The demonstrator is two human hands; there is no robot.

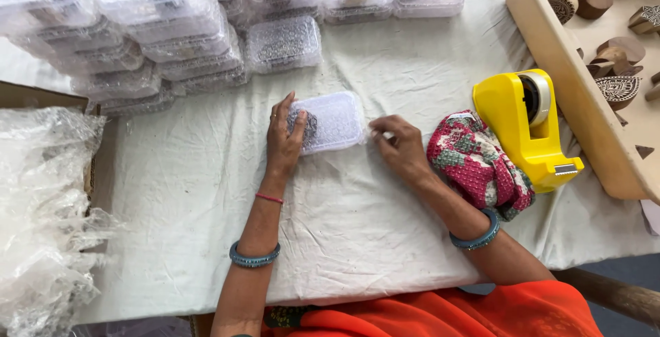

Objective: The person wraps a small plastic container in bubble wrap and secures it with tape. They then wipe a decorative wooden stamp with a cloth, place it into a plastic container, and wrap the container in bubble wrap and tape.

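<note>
A small clear plastic box (333, 122) wrapped in bubble film lies on the white cloth in front of me. My left hand (284, 138) rests flat on its left end, pressing it down. My right hand (397, 146) is at the box's right edge with fingertips pinched together against the wrap, possibly on a bit of clear tape; I cannot tell. A yellow tape dispenser (524, 125) with a roll of clear tape stands to the right of my right hand.
Stacks of wrapped plastic boxes (172, 28) fill the far side of the table. A pink patterned cloth (476, 165) lies beside the dispenser. A beige tray (570, 83) of carved wooden blocks sits at the right. A carton of bubble wrap (41, 199) stands at the left.
</note>
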